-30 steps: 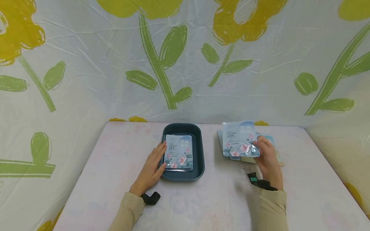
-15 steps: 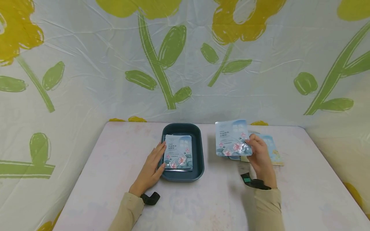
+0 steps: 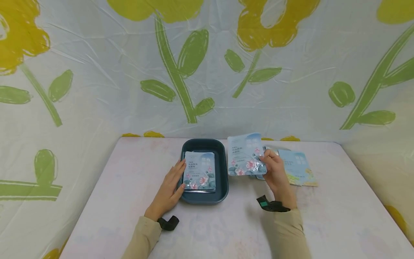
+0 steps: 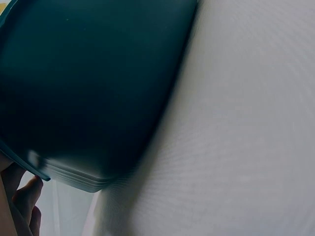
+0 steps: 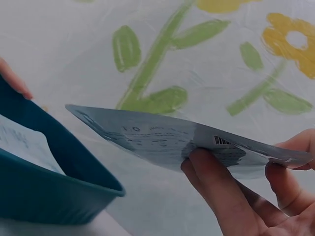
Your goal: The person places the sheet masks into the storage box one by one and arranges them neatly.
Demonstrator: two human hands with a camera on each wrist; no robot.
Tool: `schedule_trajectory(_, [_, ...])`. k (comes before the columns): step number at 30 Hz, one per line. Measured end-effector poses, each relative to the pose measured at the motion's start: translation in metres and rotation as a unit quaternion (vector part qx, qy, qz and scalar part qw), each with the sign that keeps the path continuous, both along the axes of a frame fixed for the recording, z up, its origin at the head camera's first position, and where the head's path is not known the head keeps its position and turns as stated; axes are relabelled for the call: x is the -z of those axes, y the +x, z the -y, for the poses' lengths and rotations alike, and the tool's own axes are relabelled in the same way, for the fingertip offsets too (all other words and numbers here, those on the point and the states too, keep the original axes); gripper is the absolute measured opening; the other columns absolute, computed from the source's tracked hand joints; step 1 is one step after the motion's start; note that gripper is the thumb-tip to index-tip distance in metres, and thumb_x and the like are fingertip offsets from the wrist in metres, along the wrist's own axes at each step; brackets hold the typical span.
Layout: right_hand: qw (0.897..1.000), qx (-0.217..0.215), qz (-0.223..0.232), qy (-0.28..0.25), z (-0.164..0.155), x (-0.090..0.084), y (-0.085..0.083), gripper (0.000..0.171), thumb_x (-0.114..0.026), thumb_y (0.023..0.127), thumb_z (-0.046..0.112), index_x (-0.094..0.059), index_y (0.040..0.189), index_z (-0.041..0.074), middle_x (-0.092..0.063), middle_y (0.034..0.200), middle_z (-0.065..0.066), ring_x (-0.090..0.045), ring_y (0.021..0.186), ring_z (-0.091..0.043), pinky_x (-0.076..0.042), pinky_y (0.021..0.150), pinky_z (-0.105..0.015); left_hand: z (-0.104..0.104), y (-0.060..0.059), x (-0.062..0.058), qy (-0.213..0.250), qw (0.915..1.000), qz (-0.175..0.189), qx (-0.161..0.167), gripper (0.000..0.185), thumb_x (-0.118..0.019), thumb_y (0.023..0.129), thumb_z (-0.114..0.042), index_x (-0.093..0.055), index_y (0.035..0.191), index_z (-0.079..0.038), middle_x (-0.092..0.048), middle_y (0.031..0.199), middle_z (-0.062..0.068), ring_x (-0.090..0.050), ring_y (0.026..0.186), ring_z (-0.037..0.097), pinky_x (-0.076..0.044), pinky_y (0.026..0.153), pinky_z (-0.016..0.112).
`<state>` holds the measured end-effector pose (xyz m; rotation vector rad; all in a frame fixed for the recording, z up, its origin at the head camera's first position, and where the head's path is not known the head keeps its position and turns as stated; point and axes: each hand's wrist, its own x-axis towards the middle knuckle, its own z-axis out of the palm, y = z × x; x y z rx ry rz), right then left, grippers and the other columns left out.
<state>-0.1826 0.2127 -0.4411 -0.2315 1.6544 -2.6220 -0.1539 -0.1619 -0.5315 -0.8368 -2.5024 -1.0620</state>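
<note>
the right grip [image 3: 273,169] pinches a blue flowered sachet [image 3: 245,154] by its lower right corner, fingers curled beneath and thumb on top, holding it off the counter [image 3: 129,187] just beside the right rim of the dark teal tray [image 3: 223,172]. the tray sits near the middle of the counter's far edge with a stack of matching sachets [image 3: 199,171] lying flat inside. the left grip [image 3: 169,189] rests with straight fingers against the tray's left rim, fingertips touching the stack. more loose sachets [image 3: 295,167] lie on the counter toward its far right side, behind the right grip.
</note>
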Motion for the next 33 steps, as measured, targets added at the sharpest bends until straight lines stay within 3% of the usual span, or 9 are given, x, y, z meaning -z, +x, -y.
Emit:
schedule_trajectory(7, [1.0,0.002,-0.001,0.022,0.025,0.0,-0.001,0.022,-0.049,0.101,0.002,-0.051,0.082,0.012,-0.049,0.108,-0.007,-0.061,0.08,-0.013,-0.055,0.063,-0.018,0.001,-0.001,0.002,-0.003,1.0,0.004,-0.002,0.064,-0.051,0.098,-0.02,-0.027,0.156,-0.004,-0.019,0.165,0.002,-0.014,0.151,0.026,-0.014,0.12,0.054])
schedule_trajectory(20, [0.998,-0.043,0.035,0.032,0.075,0.008,0.0,0.013,-0.05,0.104,0.011,-0.051,0.091,0.013,-0.062,0.101,-0.004,-0.065,0.081,-0.013,-0.057,0.077,-0.021,0.001,-0.002,0.006,-0.002,1.0,-0.002,-0.004,0.065,-0.049,0.099,-0.024,-0.026,0.157,-0.006,-0.018,0.165,0.001,-0.013,0.152,0.025,-0.016,0.119,0.057])
schedule_trajectory(26, [0.997,-0.039,0.059,0.044,0.1,0.007,-0.001,0.012,-0.049,0.103,0.008,-0.048,0.092,0.01,-0.061,0.089,-0.005,-0.06,0.073,-0.013,-0.055,0.069,-0.02,0.0,-0.001,0.005,0.001,1.0,0.0,-0.003,0.065,-0.049,0.099,-0.024,-0.026,0.157,-0.006,-0.019,0.165,0.002,-0.013,0.152,0.026,-0.016,0.119,0.056])
schedule_trajectory(33, [0.99,-0.036,0.109,0.077,0.127,0.004,-0.004,0.011,-0.05,0.101,0.006,-0.051,0.091,0.007,-0.053,0.088,-0.006,-0.056,0.07,-0.013,-0.048,0.062,-0.021,0.0,-0.001,0.002,0.004,1.0,0.003,0.001,0.065,-0.05,0.098,-0.023,-0.028,0.156,-0.004,-0.02,0.165,0.003,-0.014,0.151,0.026,-0.016,0.119,0.057])
